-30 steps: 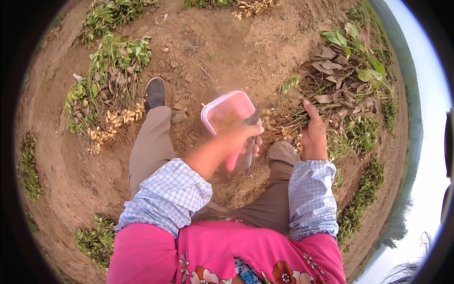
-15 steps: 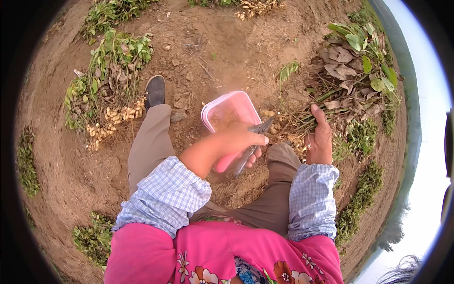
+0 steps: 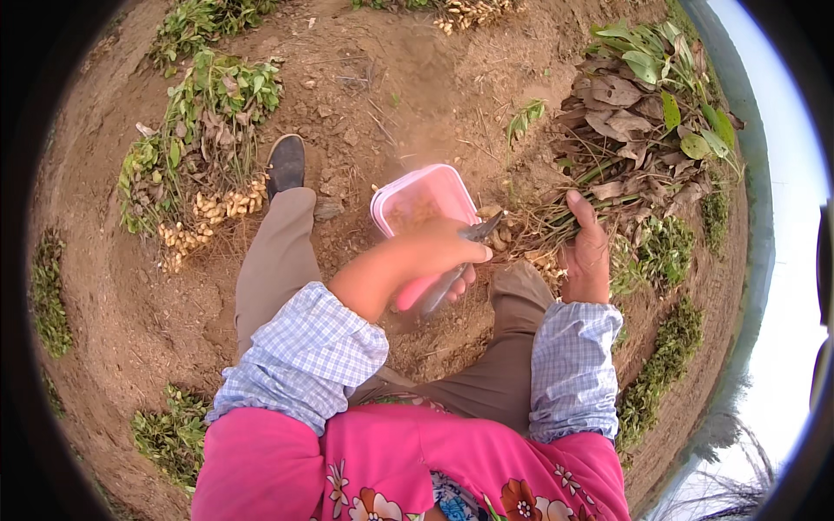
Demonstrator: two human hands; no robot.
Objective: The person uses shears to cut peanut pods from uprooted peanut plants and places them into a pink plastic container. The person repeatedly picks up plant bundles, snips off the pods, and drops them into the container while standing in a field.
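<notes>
My left hand (image 3: 447,247) is closed round a dark grey cutting tool that looks like hand shears (image 3: 480,229). Its tip points right, at peanut pods (image 3: 499,234) on the root end of a pulled peanut plant bundle (image 3: 599,187). My right hand (image 3: 589,256) grips that bundle by its stems, thumb on top; the other fingers are mostly hidden. Under my left hand and forearm, a pink plastic tub (image 3: 426,195) stands on the soil between my legs. The forearm hides part of the tub, and its contents are unclear.
Another peanut plant heap (image 3: 204,148) with pods lies beyond my left shoe (image 3: 285,165). More pods (image 3: 478,13) lie at the far edge. Leafy plants (image 3: 665,373) line the right side, and a small green sprig (image 3: 524,120) is on the brown soil (image 3: 347,113).
The shears' handles have shifted slightly within my left hand. The bundle's leafy top has moved a little, while both hands stay nearly in place.
</notes>
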